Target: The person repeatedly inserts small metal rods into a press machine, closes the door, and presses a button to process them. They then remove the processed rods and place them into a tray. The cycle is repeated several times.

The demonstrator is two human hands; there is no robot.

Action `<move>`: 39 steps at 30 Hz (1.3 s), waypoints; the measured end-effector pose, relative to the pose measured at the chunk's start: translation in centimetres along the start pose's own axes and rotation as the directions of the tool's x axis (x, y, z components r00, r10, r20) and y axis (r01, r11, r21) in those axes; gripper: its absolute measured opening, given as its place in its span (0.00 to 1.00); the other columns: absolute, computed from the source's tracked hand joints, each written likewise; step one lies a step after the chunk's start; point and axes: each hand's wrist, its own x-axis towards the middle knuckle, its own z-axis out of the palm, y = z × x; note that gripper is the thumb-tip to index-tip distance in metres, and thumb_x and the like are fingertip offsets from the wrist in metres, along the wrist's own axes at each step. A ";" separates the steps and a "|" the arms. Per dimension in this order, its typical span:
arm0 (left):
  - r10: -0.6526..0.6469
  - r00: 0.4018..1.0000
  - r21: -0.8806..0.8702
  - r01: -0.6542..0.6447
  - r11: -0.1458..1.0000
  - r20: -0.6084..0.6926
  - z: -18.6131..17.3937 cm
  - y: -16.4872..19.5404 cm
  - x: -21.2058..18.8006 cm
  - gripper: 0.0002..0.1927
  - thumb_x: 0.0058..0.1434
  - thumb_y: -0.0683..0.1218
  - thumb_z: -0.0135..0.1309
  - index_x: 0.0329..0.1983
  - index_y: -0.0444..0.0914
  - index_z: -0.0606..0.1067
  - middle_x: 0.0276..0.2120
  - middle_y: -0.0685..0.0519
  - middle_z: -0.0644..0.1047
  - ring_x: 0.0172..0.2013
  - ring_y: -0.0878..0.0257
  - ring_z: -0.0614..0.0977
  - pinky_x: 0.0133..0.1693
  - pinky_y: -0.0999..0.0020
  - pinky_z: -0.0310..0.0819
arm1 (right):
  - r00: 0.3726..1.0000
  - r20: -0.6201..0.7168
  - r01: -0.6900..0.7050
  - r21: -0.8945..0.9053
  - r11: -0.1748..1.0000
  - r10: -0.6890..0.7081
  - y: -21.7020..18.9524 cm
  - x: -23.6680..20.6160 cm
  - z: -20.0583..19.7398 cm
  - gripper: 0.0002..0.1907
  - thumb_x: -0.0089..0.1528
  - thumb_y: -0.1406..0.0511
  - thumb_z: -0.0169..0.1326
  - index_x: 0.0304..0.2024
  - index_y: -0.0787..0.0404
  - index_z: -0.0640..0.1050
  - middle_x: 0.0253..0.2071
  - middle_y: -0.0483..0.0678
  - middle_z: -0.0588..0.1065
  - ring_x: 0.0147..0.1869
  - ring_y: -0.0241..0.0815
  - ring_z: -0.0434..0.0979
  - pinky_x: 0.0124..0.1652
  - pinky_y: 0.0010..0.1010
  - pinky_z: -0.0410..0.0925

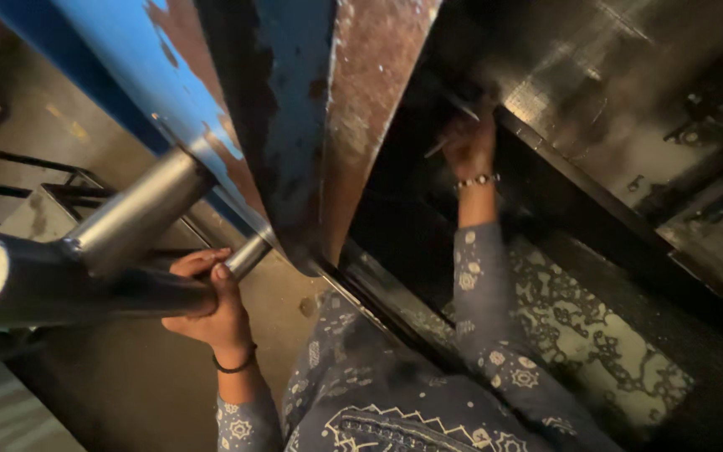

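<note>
Two hands, two very different jobs going on. The main thing is the dark metal bar (85,293), a thick tube coming in from the lower left with a shinier steel pipe (140,213) branching off it up toward the blue panel (127,75), the one with paint flaking to rust. The left hand (211,314) is wrapped around the end of that bar, fingers curled over the top, wrist bent back a bit, a thin black band on the wrist. The right hand (468,146) is stretched well away, arm nearly straight, reaching up into the dark gap behind the rusty plate (374,100); it looks closed on a thin rod or tool (441,144), though it's dim in there and hard to say exactly what it is. A bead bracelet (477,180) sits on that wrist. Risk-wise, my guess is the bar is heavy and one hand near its end isn't much control, so if the grip slips it could swing or drop. The long right reach into a tight, grimy space beside rusty edges looks like a scrape or pinch waiting to happen, and the loose patterned sleeve (479,293) could snag. With the body spread this wide between both hands, balance seems shaky too.
</note>
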 end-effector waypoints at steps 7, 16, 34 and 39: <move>0.011 1.000 0.019 -0.011 1.000 0.014 0.1 -0.1 0.1 0.03 0.67 0.33 0.52 0.43 0.28 0.73 0.42 0.42 0.79 0.41 0.55 0.82 0.52 0.63 0.78 | 0.640 -0.093 0.573 -0.603 0.555 -0.763 5.7 1.1 0.7 0.28 0.69 0.58 0.62 0.64 0.63 0.68 0.50 0.54 0.66 0.51 0.48 0.65 0.53 0.42 0.59; 0.016 0.999 -0.004 -0.016 1.000 0.029 -0.2 0.1 0.2 0.03 0.67 0.33 0.53 0.42 0.28 0.73 0.42 0.42 0.78 0.42 0.56 0.82 0.52 0.65 0.77 | 0.796 0.124 0.484 -0.719 0.499 -0.593 7.7 -4.9 7.0 0.62 0.62 0.66 0.65 0.76 0.52 0.29 0.71 0.65 0.58 0.62 0.53 0.69 0.61 0.43 0.66; 0.022 0.996 -0.055 -0.017 0.998 0.090 -1.3 0.0 0.6 0.06 0.67 0.34 0.57 0.45 0.27 0.75 0.42 0.43 0.82 0.39 0.59 0.83 0.46 0.67 0.79 | 0.930 0.090 0.317 -0.688 0.652 -0.357 6.3 -5.5 5.5 0.64 0.66 0.62 0.62 0.77 0.46 0.21 0.40 0.52 0.69 0.27 0.36 0.64 0.27 0.27 0.62; -0.008 0.981 -0.142 0.036 0.989 0.193 -2.5 0.3 0.8 0.08 0.67 0.35 0.58 0.48 0.29 0.74 0.45 0.46 0.83 0.34 0.66 0.82 0.38 0.72 0.77 | 0.990 0.118 0.139 -0.825 0.548 -0.075 -1.1 -13.7 4.7 0.62 0.63 0.56 0.63 0.75 0.43 0.26 0.32 0.40 0.74 0.18 0.29 0.59 0.18 0.22 0.56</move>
